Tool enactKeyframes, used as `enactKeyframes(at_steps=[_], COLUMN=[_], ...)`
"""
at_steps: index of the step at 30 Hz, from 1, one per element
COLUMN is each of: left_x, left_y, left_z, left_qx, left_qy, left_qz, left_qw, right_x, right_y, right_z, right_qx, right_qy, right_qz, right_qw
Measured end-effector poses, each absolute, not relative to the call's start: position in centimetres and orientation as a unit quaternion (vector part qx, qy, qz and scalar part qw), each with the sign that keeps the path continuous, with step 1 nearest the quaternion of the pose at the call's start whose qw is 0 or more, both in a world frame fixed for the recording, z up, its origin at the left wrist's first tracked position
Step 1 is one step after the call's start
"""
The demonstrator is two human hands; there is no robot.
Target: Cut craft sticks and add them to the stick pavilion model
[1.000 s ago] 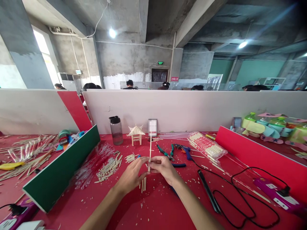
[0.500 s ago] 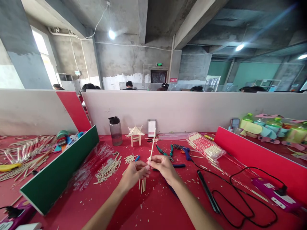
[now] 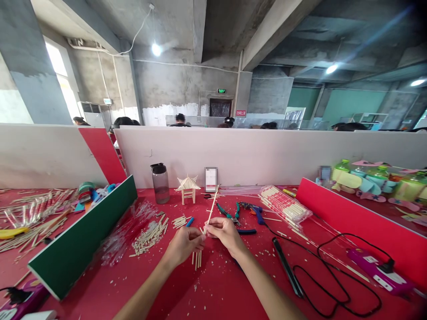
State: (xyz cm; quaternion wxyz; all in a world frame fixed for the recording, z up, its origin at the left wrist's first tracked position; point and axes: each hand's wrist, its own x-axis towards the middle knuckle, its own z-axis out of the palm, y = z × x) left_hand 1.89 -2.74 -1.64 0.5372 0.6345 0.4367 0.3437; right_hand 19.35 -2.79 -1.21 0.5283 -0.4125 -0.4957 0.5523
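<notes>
My left hand [image 3: 184,244] and my right hand [image 3: 224,231] meet at the middle of the red table [image 3: 213,284]. Both pinch the lower end of a long thin wooden stick [image 3: 212,208], which leans up and to the right. A few short cut sticks [image 3: 198,259] lie on the table just below my fingers. A small wooden pavilion model [image 3: 188,187] stands behind them near the white partition.
A dark water bottle [image 3: 160,182], green-handled pliers [image 3: 229,213], a blue glue gun [image 3: 255,209], a pack of sticks [image 3: 285,204] and a black cable [image 3: 336,275] lie around. A green divider board [image 3: 83,235] stands on the left and a red one [image 3: 360,218] on the right.
The stick stood nearly upright a second ago and now tilts to the right. My hands stay together and have shifted slightly.
</notes>
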Motion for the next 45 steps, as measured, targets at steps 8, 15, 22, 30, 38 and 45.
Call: enactKeyframes(at_steps=[8, 15, 22, 30, 38, 45], left_x=[1.9, 3.4, 4.8, 4.5, 7.0, 7.4], left_y=[-2.5, -1.4, 0.4, -0.1, 2.4, 2.6], left_z=[-1.7, -0.7, -0.3, -0.9, 0.3, -0.3], left_qx=[0.640, 0.574, 0.620, 0.607, 0.638, 0.630], left_qy=[0.439, 0.444, 0.424, 0.434, 0.393, 0.380], left_qz=[0.390, 0.397, 0.371, 0.361, 0.350, 0.361], left_qw=[0.496, 0.562, 0.546, 0.559, 0.562, 0.573], right_x=[19.0, 19.7, 21.2, 21.0, 22.9, 23.3], right_y=[-2.4, -1.9, -1.1, -0.6, 0.3, 0.0], right_z=[-1.7, -1.2, -1.4, -2.2, -1.9, -1.2], right_qx=[-0.414, -0.411, -0.391, -0.405, -0.434, -0.432], right_qy=[-0.545, -0.532, -0.484, -0.527, -0.486, -0.506], right_qz=[0.492, 0.496, 0.524, 0.496, 0.464, 0.450], right_qw=[0.538, 0.550, 0.582, 0.558, 0.600, 0.596])
